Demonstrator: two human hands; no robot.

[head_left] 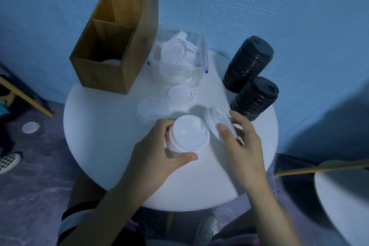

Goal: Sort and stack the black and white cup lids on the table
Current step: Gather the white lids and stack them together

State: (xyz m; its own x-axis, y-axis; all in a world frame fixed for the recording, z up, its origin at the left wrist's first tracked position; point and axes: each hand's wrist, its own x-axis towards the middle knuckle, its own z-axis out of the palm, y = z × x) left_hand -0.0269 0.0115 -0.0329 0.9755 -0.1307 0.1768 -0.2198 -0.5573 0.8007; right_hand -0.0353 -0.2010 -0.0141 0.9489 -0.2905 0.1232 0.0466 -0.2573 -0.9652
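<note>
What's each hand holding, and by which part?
Left hand grips the stack of white lids around its side. Right hand pinches a single white lid by its edge, tilted beside the stack.

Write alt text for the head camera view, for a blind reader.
The left hand grips a stack of white lids over a white table while the right hand holds one white lid tilted beside it. Two black lid stacks stand at right, a wooden box and clear tub behind.
</note>
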